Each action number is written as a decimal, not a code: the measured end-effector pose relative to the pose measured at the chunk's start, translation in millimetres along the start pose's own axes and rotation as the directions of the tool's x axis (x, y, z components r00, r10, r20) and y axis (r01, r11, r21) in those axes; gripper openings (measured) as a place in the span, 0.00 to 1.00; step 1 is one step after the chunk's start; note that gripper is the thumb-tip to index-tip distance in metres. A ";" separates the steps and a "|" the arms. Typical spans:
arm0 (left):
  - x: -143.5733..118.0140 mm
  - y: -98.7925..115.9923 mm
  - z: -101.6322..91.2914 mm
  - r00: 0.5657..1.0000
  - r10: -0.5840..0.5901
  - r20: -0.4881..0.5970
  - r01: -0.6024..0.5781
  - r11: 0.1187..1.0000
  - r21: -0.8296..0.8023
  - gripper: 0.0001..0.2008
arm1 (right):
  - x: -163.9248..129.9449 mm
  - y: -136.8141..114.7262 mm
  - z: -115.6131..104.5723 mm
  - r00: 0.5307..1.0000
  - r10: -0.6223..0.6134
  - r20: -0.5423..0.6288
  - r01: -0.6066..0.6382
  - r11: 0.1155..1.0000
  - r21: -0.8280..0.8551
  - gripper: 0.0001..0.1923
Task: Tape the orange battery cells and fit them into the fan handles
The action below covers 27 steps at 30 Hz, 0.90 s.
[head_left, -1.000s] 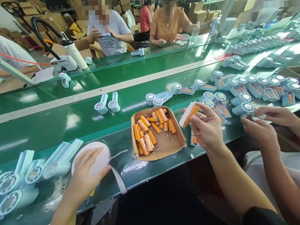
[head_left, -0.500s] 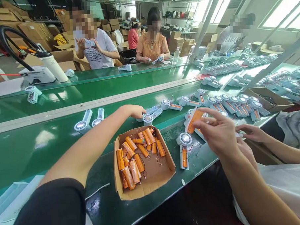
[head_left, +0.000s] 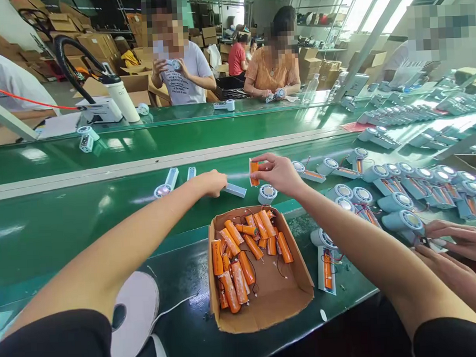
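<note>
My right hand (head_left: 279,172) had its grip closed on an orange battery cell (head_left: 254,170), pinched upright between thumb and fingers above the green belt (head_left: 66,217). My left hand (head_left: 210,182) was curled shut on the handle of a white fan unit (head_left: 232,189) lying on the belt, just left of the cell. Another fan head (head_left: 267,193) lay just below my right hand. Nearer me, a cardboard tray (head_left: 267,309) of loose orange cells (head_left: 244,246) sat on the tabletop edge. Right of the tray, an open fan (head_left: 324,259) with a cell inside. A co-worker's hands (head_left: 457,242) worked at far right beside rows of fans (head_left: 415,186). White tape roll (head_left: 133,314) at lower left.
</note>
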<state>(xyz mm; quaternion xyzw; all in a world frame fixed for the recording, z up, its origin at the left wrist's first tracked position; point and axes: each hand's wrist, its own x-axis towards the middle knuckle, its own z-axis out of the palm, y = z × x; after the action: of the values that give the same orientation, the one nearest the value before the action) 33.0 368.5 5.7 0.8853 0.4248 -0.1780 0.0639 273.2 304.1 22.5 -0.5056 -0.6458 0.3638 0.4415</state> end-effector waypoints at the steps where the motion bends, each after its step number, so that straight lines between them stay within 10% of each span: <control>1: 2.3 1.5 1.0 1.000 -0.012 -0.008 0.012 1.000 -0.019 0.12 | 2.0 3.4 6.1 1.000 0.007 0.015 -0.007 0.999 -0.039 0.21; 11: 12.1 13.8 -5.8 0.988 -0.117 -0.097 0.099 0.981 -0.168 0.15 | 11.0 28.0 26.4 0.990 0.004 0.140 0.058 0.896 -0.441 0.16; 27: 35.6 30.1 -6.3 0.974 -0.180 -0.136 0.140 0.955 -0.261 0.19 | 25.7 13.5 40.8 0.924 0.162 0.347 0.246 0.442 -0.862 0.21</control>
<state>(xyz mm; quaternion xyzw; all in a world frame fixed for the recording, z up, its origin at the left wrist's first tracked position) 78.5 377.1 -2.7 0.8440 0.5182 -0.0568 0.1260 236.9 331.2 1.3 -0.5641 -0.8242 0.0468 -0.0171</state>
